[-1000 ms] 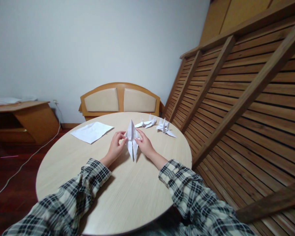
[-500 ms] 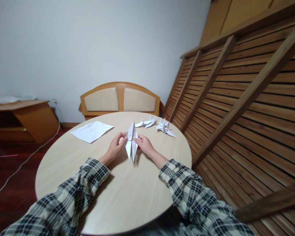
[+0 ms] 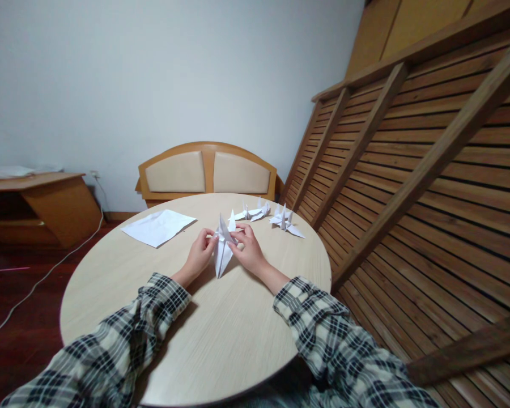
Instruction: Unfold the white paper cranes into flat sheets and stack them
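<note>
Between my two hands, just above the round table (image 3: 195, 345), is a partly folded white paper crane (image 3: 222, 253). Its long pointed flaps stick out toward me and away from me. My left hand (image 3: 201, 249) pinches its left side between thumb and fingers. On the other side, my right hand (image 3: 247, 248) grips the right side, its thumb in front and fingertips behind the paper. A narrow white point (image 3: 232, 220) rises beyond the right fingers. Parts of the paper are hidden by the fingers.
Several folded paper cranes (image 3: 284, 220) stand at the table's far right. A white paper sheet (image 3: 158, 228) lies at the far left. Past the table is a padded headboard (image 3: 208, 170); slatted wooden boards (image 3: 408, 187) lean along the right. A cable (image 3: 46, 277) crosses the floor.
One paper flap has swung to the far right side, and the lower points have come together. My right hand has shifted its grip, its fingers now higher and bent over the paper.
</note>
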The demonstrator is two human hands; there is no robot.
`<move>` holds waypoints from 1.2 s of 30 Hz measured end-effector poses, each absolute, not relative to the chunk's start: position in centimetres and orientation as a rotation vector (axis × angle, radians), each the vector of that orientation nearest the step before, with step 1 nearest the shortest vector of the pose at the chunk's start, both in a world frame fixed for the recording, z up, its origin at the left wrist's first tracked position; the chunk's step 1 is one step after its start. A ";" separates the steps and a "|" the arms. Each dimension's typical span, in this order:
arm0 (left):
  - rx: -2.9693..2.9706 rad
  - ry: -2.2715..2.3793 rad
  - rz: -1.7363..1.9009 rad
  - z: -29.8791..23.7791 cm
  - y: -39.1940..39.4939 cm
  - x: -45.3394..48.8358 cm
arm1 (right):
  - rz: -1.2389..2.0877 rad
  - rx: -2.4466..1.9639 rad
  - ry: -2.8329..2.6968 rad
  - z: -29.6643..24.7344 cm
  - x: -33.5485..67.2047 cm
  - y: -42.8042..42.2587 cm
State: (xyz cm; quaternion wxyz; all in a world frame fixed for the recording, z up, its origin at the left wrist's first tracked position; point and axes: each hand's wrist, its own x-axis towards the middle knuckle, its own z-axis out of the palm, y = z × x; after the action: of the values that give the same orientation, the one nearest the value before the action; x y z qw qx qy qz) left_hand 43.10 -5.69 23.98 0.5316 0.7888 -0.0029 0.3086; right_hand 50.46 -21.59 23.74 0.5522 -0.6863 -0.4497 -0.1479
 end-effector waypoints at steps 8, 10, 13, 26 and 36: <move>1.565 0.003 0.551 23.9 -6.2 43.0 | -0.121 -1.597 -0.998 23.7 50.7 -21.7; 1.475 0.031 0.496 23.8 -6.3 42.9 | -0.115 -1.577 -0.989 23.7 50.7 -21.7; 1.371 0.100 0.426 23.8 -6.5 43.0 | -0.102 -1.577 -0.993 23.7 50.6 -21.7; 1.513 0.079 0.395 25.1 -6.6 42.5 | -0.168 -1.640 -1.009 23.9 50.7 -21.9; 1.447 0.052 0.373 24.1 -5.5 43.3 | -0.231 -1.596 -1.039 23.2 51.6 -21.9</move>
State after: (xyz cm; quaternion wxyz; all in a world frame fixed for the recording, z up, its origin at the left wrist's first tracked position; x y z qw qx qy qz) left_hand 43.26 -5.46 24.12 0.7332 0.6581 0.0238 0.1695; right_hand 51.57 -21.88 23.23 0.5740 -0.6813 -0.4435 -0.0988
